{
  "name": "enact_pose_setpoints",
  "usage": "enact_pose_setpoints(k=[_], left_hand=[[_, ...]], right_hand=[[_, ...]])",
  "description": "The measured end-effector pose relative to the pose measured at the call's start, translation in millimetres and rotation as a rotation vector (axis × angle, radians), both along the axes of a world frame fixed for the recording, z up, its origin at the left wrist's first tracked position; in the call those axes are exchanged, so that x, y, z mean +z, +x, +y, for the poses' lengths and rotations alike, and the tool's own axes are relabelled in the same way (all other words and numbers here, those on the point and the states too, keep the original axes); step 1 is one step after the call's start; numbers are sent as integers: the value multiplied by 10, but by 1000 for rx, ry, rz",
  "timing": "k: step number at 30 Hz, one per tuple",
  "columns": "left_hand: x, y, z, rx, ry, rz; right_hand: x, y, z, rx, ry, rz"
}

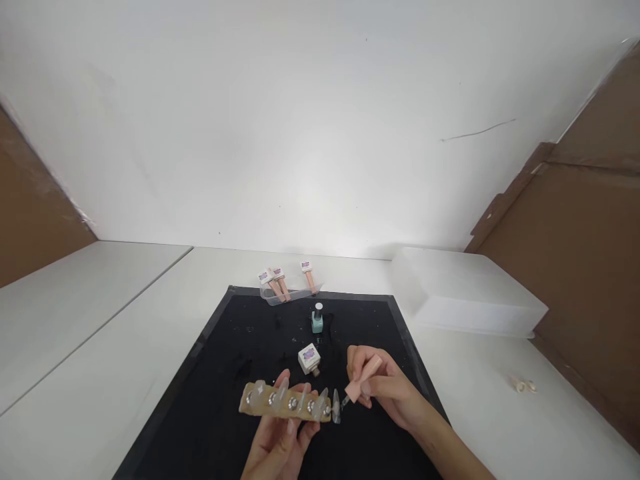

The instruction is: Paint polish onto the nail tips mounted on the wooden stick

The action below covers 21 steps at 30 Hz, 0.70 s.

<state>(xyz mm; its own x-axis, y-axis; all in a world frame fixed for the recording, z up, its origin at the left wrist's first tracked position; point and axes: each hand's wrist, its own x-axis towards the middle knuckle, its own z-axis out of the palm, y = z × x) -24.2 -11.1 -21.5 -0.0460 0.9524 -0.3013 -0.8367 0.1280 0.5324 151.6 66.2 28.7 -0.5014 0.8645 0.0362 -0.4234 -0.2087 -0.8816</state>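
My left hand (pixel 280 443) holds a tan wooden strip (pixel 285 403) over the black mat (pixel 220 373); several clear nail tips stand on it in a row. My right hand (pixel 383 390) grips a peach-coloured polish brush cap (pixel 363 380), its brush tip touching the clear nail tip (pixel 337 407) at the strip's right end. A small white bottle (pixel 309 359) lies tilted on the mat just behind the strip. A mint green polish bottle (pixel 317 320) stands upright further back.
A clear shallow tray (pixel 280 297) at the mat's far edge holds three peach-handled bottles with white caps. A translucent plastic box (pixel 465 297) sits at the right. A small pale object (pixel 523 385) lies on the white table. Brown board leans at both sides.
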Motion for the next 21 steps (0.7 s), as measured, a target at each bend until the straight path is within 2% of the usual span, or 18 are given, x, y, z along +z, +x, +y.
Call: enact_pose_setpoints(k=[10, 17, 21], left_hand=[[2, -3, -10, -16, 78, 38], [36, 12, -14, 8, 85, 118], [49, 23, -8, 19, 92, 106]], right_hand=[[-34, 17, 20, -106, -14, 46], [18, -8, -19, -3, -11, 50], [19, -10, -25, 6, -7, 8]])
